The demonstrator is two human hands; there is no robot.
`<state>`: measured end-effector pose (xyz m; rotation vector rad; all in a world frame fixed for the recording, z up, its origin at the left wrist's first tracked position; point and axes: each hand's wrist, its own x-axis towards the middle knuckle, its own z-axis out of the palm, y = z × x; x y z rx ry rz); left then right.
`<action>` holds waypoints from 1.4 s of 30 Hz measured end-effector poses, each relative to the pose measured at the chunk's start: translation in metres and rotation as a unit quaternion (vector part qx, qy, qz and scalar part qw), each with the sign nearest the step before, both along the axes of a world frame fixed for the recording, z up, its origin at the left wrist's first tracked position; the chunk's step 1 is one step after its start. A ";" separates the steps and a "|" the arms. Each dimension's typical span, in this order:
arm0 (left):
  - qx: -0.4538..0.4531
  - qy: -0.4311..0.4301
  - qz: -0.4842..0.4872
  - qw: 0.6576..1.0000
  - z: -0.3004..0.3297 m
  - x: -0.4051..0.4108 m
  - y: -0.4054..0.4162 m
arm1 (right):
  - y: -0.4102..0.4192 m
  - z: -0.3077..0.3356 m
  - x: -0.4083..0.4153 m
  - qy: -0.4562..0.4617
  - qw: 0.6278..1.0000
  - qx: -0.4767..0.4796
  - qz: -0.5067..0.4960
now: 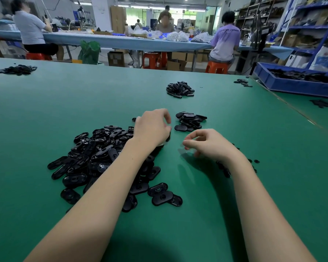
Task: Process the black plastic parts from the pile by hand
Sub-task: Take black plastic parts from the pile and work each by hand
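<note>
From the head view, I am looking down at a green counter [45, 110] where two bare forearms are reaching forward. The left hand [151, 127] is hovering at the far edge of a large loose pile of black plastic parts [95, 157], its grip curling closed around what seems to be one dark part, mostly hidden under the palm. The right hand [206, 142] is floating just above the bare counter, its grip loosely curled and half open; I cannot tell whether it is pinching anything small. A small stack of parts [190, 121] is sitting just beyond both hands, and another heap [180, 89] is lying farther back. A few black bits [223, 169] are lying partly hidden under the right wrist. I am judging that the left forearm, lying across the big pile, is risking sweeping parts toward the counter edge, and that a careless drop is risking toppling the near stack or mixing finished pieces back with unprocessed ones.
</note>
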<state>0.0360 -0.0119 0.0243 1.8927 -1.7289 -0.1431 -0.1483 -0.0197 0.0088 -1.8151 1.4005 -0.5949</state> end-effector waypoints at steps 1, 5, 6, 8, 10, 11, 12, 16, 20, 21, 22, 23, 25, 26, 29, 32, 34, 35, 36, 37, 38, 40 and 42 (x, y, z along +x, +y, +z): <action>-0.007 0.056 -0.023 0.998 0.003 -0.002 0.001 | 0.001 0.001 0.000 -0.019 1.000 0.001 -0.007; 0.019 0.268 -0.115 0.956 0.013 -0.008 0.006 | 0.002 0.010 -0.004 -0.088 0.996 0.025 -0.023; 0.031 0.300 -0.133 0.944 0.014 -0.010 0.008 | 0.003 0.011 -0.006 -0.102 0.994 0.035 -0.023; 0.055 0.344 -0.163 0.923 0.016 -0.011 0.009 | 0.004 0.013 -0.009 -0.136 0.989 0.045 -0.027; 0.077 0.366 -0.187 0.908 0.016 -0.011 0.011 | 0.004 0.014 -0.013 -0.168 0.984 0.043 -0.040; 0.084 0.374 -0.195 0.903 0.016 -0.010 0.012 | 0.004 0.015 -0.015 -0.184 0.981 0.046 -0.049; 0.089 0.377 -0.200 0.900 0.015 -0.008 0.011 | 0.004 0.015 -0.017 -0.200 0.977 0.052 -0.055; 0.127 0.383 -0.198 0.893 0.014 -0.005 0.009 | 0.003 0.015 -0.023 -0.231 0.969 0.058 -0.061; 0.162 0.407 -0.198 0.877 0.011 -0.011 0.008 | 0.003 0.017 -0.029 -0.205 0.977 0.047 -0.032; 0.159 0.404 -0.191 0.880 0.009 -0.012 0.008 | 0.003 0.019 -0.031 -0.191 0.980 0.042 -0.026; 0.155 0.405 -0.183 0.882 0.008 -0.014 0.008 | 0.004 0.021 -0.032 -0.169 0.985 0.034 -0.026; 0.151 0.413 -0.176 0.881 0.006 -0.015 0.007 | 0.004 0.024 -0.034 -0.138 0.990 0.021 -0.034; 0.142 0.434 -0.165 0.874 0.002 -0.016 0.007 | 0.002 0.029 -0.040 -0.047 0.996 -0.020 -0.067; 0.137 0.446 -0.162 0.869 0.001 -0.015 0.006 | 0.000 0.031 -0.044 0.012 0.996 -0.038 -0.078; 0.124 0.467 -0.157 0.861 -0.003 -0.014 0.004 | -0.002 0.034 -0.056 0.160 0.983 -0.032 -0.083; 0.123 0.481 -0.152 0.854 -0.006 -0.013 0.001 | -0.003 0.032 -0.061 0.222 0.971 -0.003 -0.087; 0.134 0.505 -0.153 0.839 -0.007 -0.014 0.001 | -0.003 0.029 -0.060 0.232 0.969 0.010 -0.085; 0.139 0.518 -0.153 0.830 -0.008 -0.015 0.000 | -0.002 0.027 -0.060 0.237 0.968 0.017 -0.084; 0.143 0.529 -0.153 0.823 -0.008 -0.016 0.000 | -0.002 0.025 -0.059 0.243 0.966 0.022 -0.083; 0.145 0.537 -0.150 0.817 -0.008 -0.016 0.000 | -0.002 0.022 -0.058 0.249 0.964 0.025 -0.084; 0.147 0.543 -0.147 0.814 -0.008 -0.016 -0.001 | -0.002 0.021 -0.058 0.253 0.963 0.026 -0.086; 0.150 0.548 -0.146 0.810 -0.008 -0.016 -0.001 | -0.003 0.019 -0.057 0.255 0.962 0.025 -0.088; 0.153 0.550 -0.147 0.808 -0.008 -0.017 -0.001 | -0.003 0.018 -0.055 0.256 0.962 0.024 -0.086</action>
